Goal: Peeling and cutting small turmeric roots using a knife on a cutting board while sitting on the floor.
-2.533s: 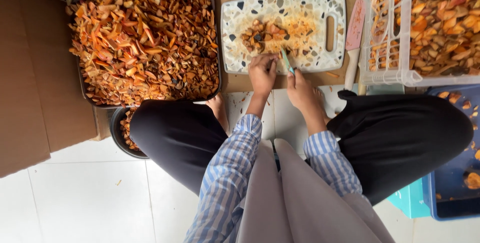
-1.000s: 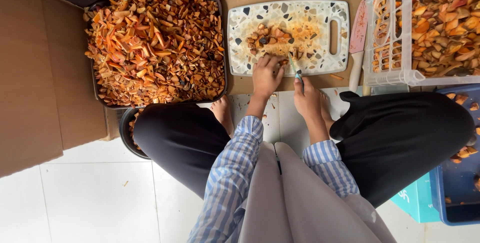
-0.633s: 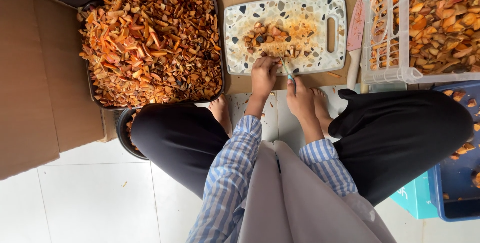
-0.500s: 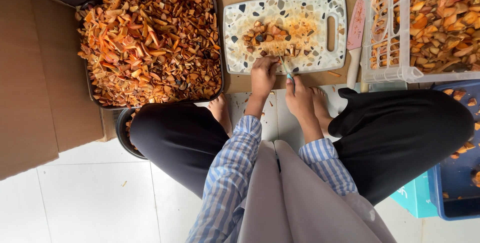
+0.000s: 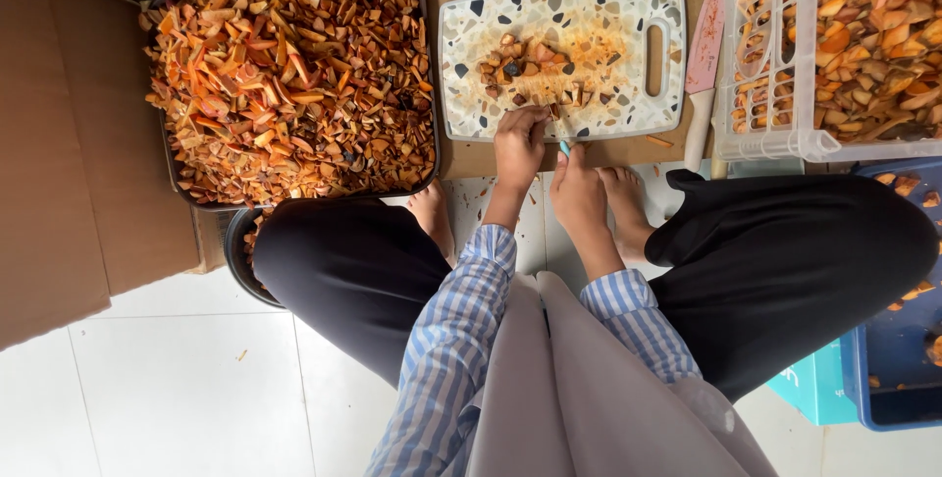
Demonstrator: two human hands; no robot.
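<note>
A speckled white cutting board [image 5: 618, 21] lies on a sheet of cardboard, with a small heap of chopped orange-brown pieces [image 5: 525, 63] on it. My left hand [image 5: 518, 148] rests at the board's near edge, fingers pressing pieces there. Beside it, my right hand [image 5: 579, 194] grips a small knife with a teal handle [image 5: 565, 146], its blade pointing onto the board at those pieces.
A black tray [image 5: 429, 65] heaped with chopped orange pieces sits left of the board. A white mesh basket [image 5: 775, 55] of larger pieces stands at the right, a pink knife [image 5: 702, 55] beside it. A blue crate [image 5: 898, 359] lies at lower right, brown cardboard [image 5: 49, 143] at left.
My hands stay at the board's near edge, shifting slightly while the knife works through the pieces. The camera view has drifted a little.
</note>
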